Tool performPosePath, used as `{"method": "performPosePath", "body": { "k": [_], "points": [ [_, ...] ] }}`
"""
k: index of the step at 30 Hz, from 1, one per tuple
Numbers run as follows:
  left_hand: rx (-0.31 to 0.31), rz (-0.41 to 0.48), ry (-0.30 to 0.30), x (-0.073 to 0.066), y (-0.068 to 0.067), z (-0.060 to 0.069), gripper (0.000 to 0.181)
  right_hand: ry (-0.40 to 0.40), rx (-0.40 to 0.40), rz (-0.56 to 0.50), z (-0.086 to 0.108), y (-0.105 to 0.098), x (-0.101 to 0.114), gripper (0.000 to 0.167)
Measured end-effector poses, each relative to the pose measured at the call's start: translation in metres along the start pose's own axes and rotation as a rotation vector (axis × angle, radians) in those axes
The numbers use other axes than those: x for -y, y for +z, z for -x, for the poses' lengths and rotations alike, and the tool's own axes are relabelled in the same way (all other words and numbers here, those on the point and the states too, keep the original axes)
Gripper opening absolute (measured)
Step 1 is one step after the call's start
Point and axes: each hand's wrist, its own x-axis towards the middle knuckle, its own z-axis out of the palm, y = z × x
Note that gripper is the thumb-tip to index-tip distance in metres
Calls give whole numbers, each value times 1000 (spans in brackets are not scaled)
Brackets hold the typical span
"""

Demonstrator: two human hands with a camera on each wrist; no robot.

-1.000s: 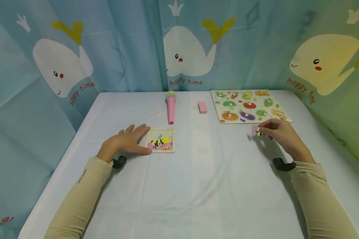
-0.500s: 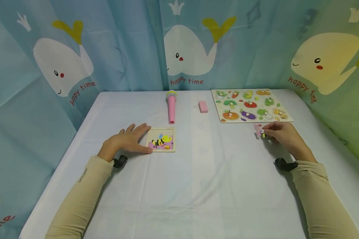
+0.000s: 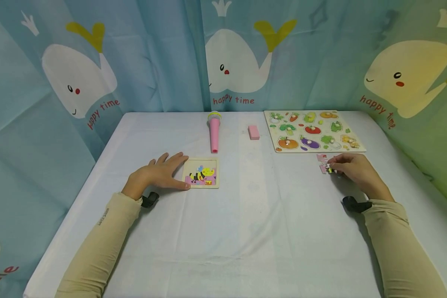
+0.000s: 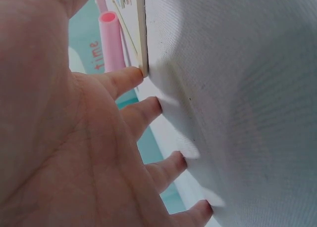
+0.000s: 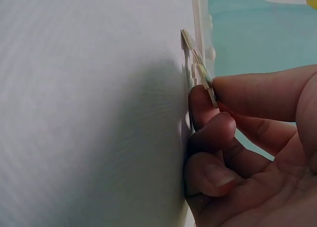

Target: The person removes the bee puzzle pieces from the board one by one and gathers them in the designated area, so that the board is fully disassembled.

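A small wooden puzzle frame [image 3: 201, 173] with a bee picture lies on the table. My left hand [image 3: 158, 171] spreads beside it, thumb touching its near left corner and index finger its far left corner. In the left wrist view the other fingertips rest on the cloth. My right hand [image 3: 352, 169] is at the right, just in front of the vegetable board. Its thumb and fingers pinch a pink, yellow and black puzzle piece [image 3: 331, 169]; the right wrist view shows the piece [image 5: 204, 78] tilted and edge-on. Other pink puzzle pieces [image 3: 322, 158] lie against it, partly covered by my fingers.
A pink toy microphone [image 3: 214, 134] lies behind the puzzle frame. To its right is a pink block [image 3: 253, 132]. A vegetable peg board [image 3: 314, 131] lies at the back right. A whale-print curtain [image 3: 164, 62] surrounds the white-covered table [image 3: 227, 231].
My right hand has moved slightly right and lowered its piece among other pink pieces, which now show beside it. My left hand stays at the puzzle frame.
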Motion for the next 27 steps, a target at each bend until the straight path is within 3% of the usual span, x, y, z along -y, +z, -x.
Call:
{"method": "performPosePath", "body": {
  "k": [18, 23, 27],
  "points": [
    [-1, -3, -8, 1, -1, 0, 107, 40, -16, 5, -3, -1, 2, 42],
    [-1, -4, -12, 0, -2, 0, 106, 25, -21, -11, -3, -2, 7, 48],
    [1, -14, -21, -1, -1, -1, 105, -31, -25, -47, -4, 0, 16, 49]
  ]
}}
